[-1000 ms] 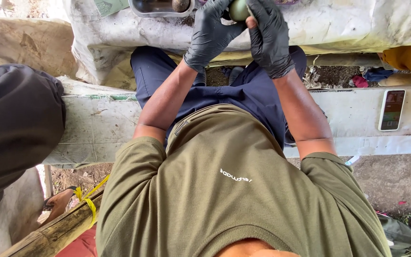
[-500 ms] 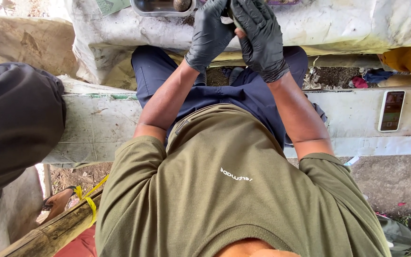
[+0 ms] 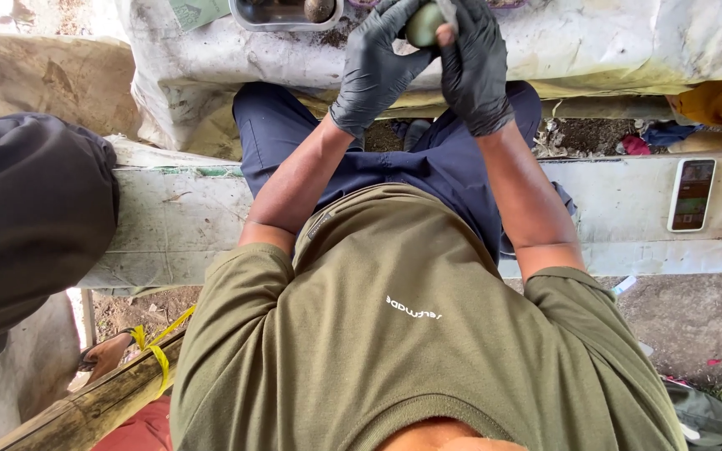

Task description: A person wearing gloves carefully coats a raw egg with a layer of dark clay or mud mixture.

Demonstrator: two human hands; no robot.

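Both gloved hands are meeting over the worktop (image 3: 628,42) edge. Left hand (image 3: 375,71) is cupping a pale green rounded object (image 3: 422,25) from the left; right hand (image 3: 474,67) is clenching it from above (long axis unclear).

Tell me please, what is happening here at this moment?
A person sitting on a pale bench holds a small round greenish object between both hands, which wear black gloves. The left hand cups it from one side and the right hand grips it from the other, just over the edge of a table with a dirty white cover. A metal tray stands on the table, and a phone lies on the bench.
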